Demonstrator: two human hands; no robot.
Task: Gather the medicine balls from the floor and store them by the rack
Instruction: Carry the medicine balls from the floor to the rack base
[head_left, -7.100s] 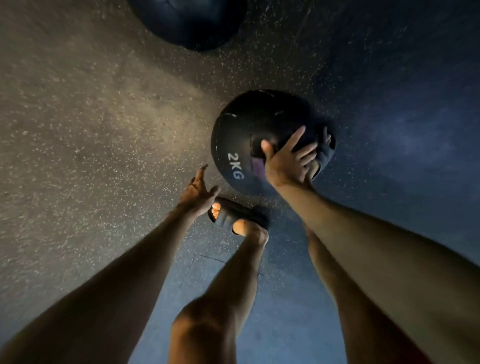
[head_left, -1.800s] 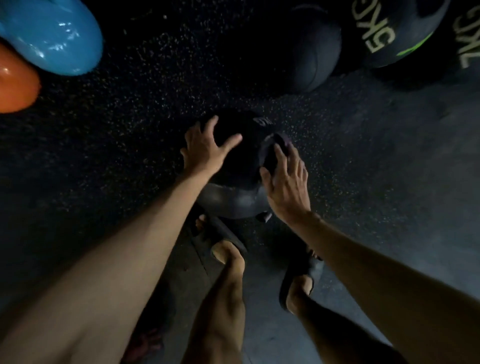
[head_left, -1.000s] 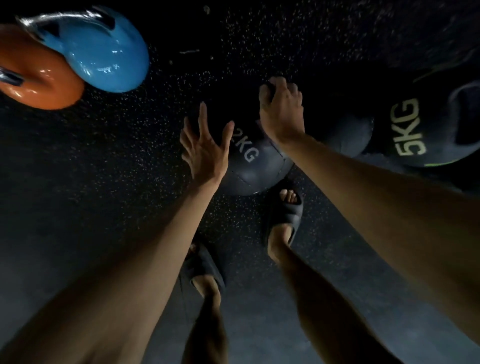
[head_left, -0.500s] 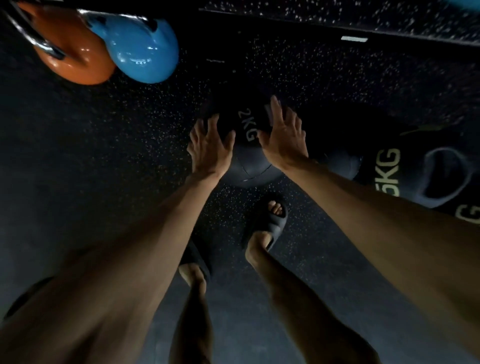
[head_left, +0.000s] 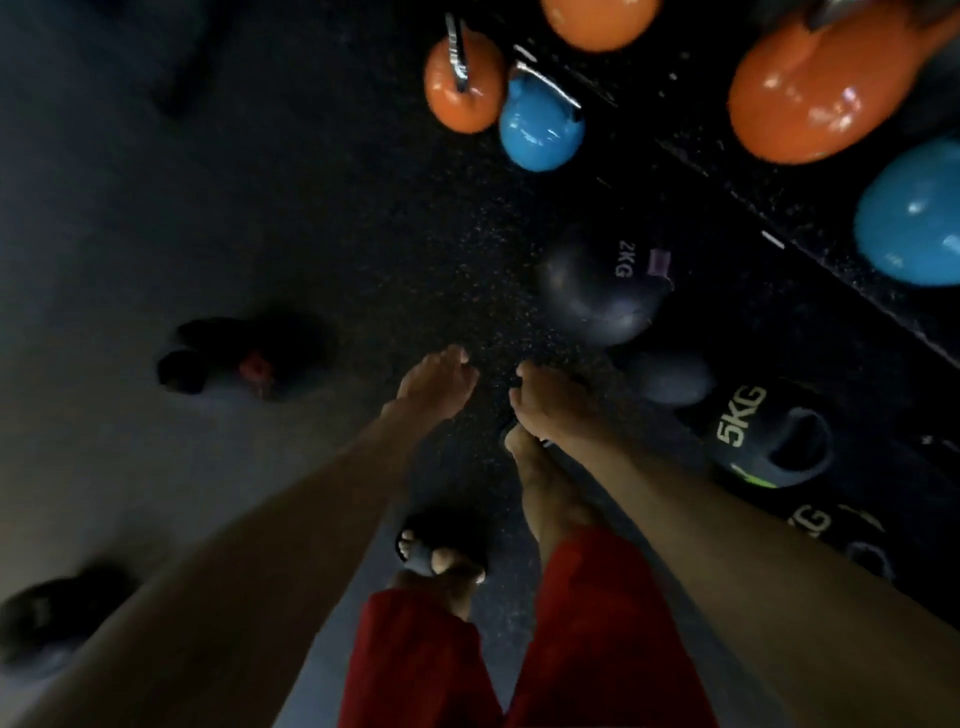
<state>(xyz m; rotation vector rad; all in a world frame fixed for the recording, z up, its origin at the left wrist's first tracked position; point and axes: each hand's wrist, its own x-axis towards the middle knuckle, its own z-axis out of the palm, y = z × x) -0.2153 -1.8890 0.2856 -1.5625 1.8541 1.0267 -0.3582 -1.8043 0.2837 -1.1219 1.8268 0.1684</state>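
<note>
The left hand (head_left: 436, 387) and right hand (head_left: 545, 402) hang apart, fingers loose, holding nothing. Just beyond them the dark, round 2KG medicine ball (head_left: 592, 301) rests on the speckled black floor (head_left: 363, 234), near the black 5KG medicine ball (head_left: 769, 441). It is probably light but smooth, so cup opposite sides.

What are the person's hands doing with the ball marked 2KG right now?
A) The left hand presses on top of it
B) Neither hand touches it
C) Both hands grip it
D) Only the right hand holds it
B: the 2KG ball sits on the floor, apart from the left hand and right hand, which hold nothing.
</note>
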